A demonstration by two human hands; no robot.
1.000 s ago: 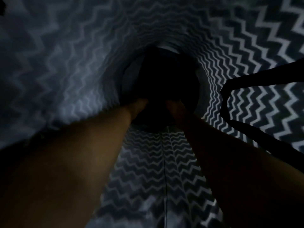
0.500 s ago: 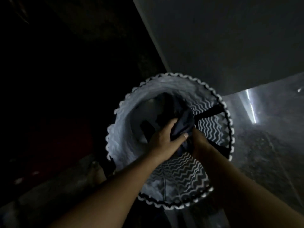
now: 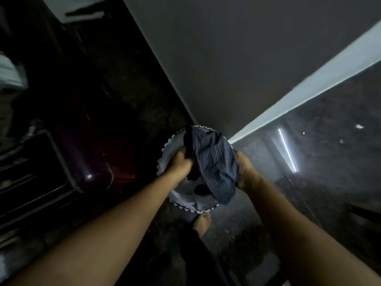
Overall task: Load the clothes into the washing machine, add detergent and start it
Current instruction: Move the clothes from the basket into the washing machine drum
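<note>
Centre frame, over the laundry basket: the left hand clutches a dark cloth, and the right hand grips the striped garment. Early days, I'd say: nothing is loaded, and detergent and start are yet to come.

Left hand, right hand bare; dark trouser leg; bare foot.

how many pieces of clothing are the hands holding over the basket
2. A striped garment hangs between both hands, gripped by the right hand; a black garment sits in the left hand. More may lie hidden in the basket.
</note>
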